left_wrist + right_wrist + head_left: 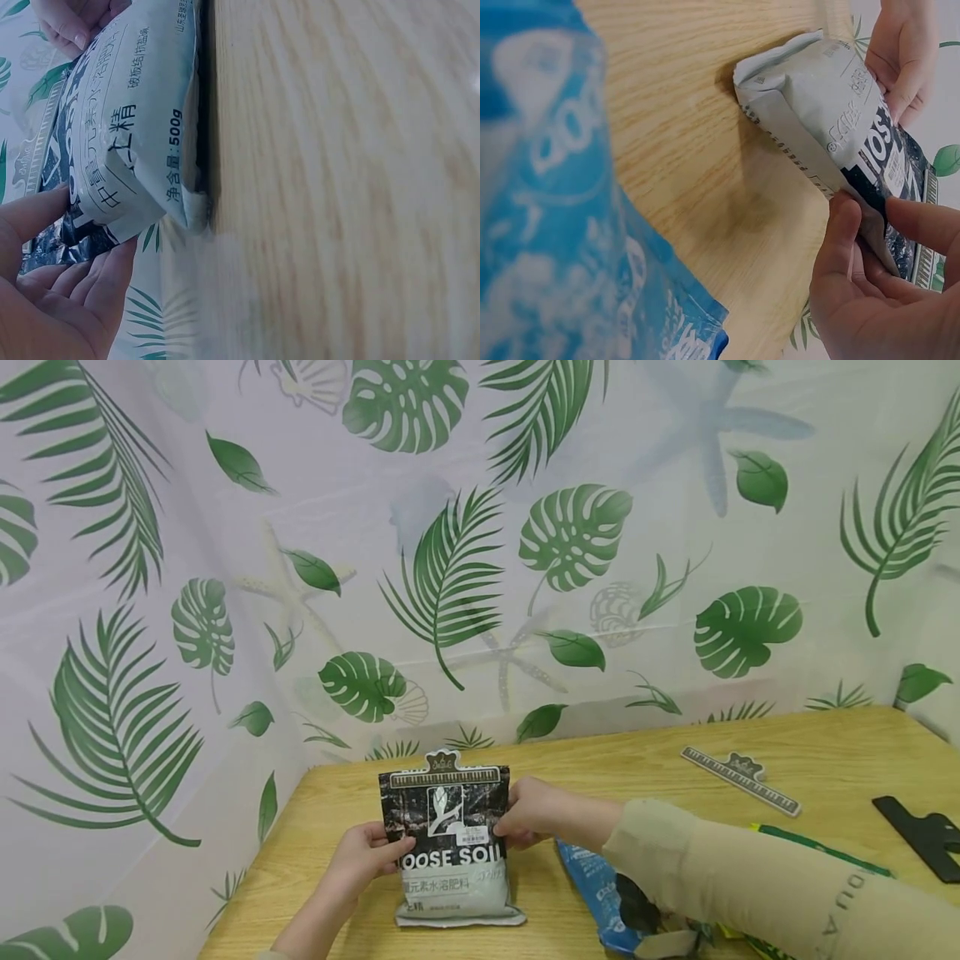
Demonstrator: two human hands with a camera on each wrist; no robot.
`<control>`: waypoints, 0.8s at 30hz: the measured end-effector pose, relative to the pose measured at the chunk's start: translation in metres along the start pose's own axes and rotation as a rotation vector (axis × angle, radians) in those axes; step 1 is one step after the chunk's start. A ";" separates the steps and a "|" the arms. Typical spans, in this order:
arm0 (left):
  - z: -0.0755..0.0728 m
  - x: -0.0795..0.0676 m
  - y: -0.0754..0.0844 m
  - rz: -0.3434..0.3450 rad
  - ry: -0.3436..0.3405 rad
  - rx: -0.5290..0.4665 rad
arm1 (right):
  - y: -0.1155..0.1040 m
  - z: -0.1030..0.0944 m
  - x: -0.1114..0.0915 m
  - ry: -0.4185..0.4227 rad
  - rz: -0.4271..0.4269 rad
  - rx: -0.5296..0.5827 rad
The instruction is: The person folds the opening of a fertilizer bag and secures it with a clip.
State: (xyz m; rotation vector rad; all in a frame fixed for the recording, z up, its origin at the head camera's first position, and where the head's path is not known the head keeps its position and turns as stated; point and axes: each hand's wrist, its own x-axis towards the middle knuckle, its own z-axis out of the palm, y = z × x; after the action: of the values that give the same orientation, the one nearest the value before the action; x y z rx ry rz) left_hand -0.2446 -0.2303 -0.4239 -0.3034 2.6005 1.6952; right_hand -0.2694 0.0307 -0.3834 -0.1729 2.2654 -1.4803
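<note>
A black and pale grey bag of loose soil fertilizer point(453, 885) stands upright on the wooden table, its bottom edge on the wood. Across its top sits a bag clip point(444, 775) with a piano-key pattern and a crest. My left hand point(367, 858) pinches the bag's left side, thumb in front and fingers behind. On the opposite side my right hand point(536, 810) pinches the upper edge the same way. In the right wrist view, the thumb and fingers of the right hand point(877, 277) grip the bag's dark side edge.
A blue bag point(600, 893) lies right of the soil bag, partly under my right forearm, beside a green and yellow package point(817, 847). Further right lie another piano-patterned clip point(742, 778) and a black clip-shaped item point(918, 837). A leaf-printed cloth point(450, 568) hangs behind the table.
</note>
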 end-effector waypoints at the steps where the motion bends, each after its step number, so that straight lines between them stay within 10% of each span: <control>1: 0.000 0.001 0.000 0.009 0.001 0.017 | 0.000 0.000 0.000 0.004 0.006 -0.003; 24: -0.009 0.009 0.008 0.109 -0.077 0.484 | -0.002 0.009 0.008 -0.043 0.163 0.096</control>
State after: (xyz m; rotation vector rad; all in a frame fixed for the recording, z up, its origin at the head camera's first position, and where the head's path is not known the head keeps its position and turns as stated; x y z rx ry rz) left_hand -0.2545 -0.2364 -0.4143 -0.0786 2.8938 1.0172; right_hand -0.2731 0.0201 -0.3872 0.0089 2.1154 -1.4807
